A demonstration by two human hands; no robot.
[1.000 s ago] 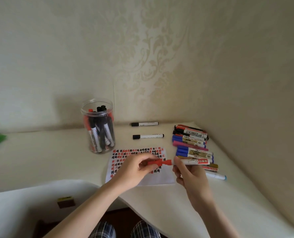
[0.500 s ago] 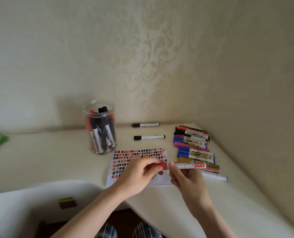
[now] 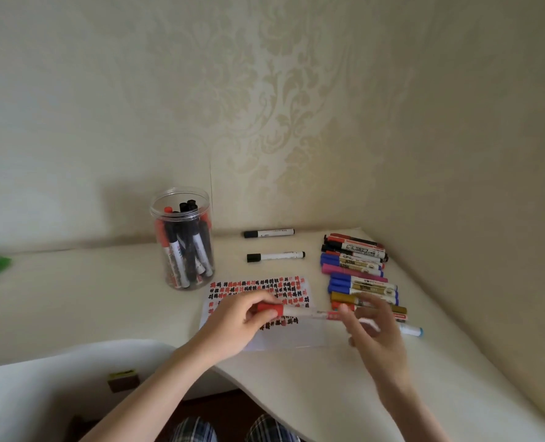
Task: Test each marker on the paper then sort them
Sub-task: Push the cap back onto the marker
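your left hand (image 3: 233,323) grips the capped red marker (image 3: 296,311) at its cap, held level above the paper (image 3: 284,341) on the worktop (image 3: 105,298). your right hand (image 3: 376,333) is blurred at the barrel end, fingers (image 3: 352,320) spread loosely; whether they touch the barrel cannot be told.

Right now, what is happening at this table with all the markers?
A person is testing markers. The left hand grips the cap end of a red marker held level over the paper, which already carries rows of red and black marks. The right hand is blurred, fingers spread near the barrel. A clear jar holds red and black markers; two black markers lie behind the paper, and a mixed pile lies right of it.
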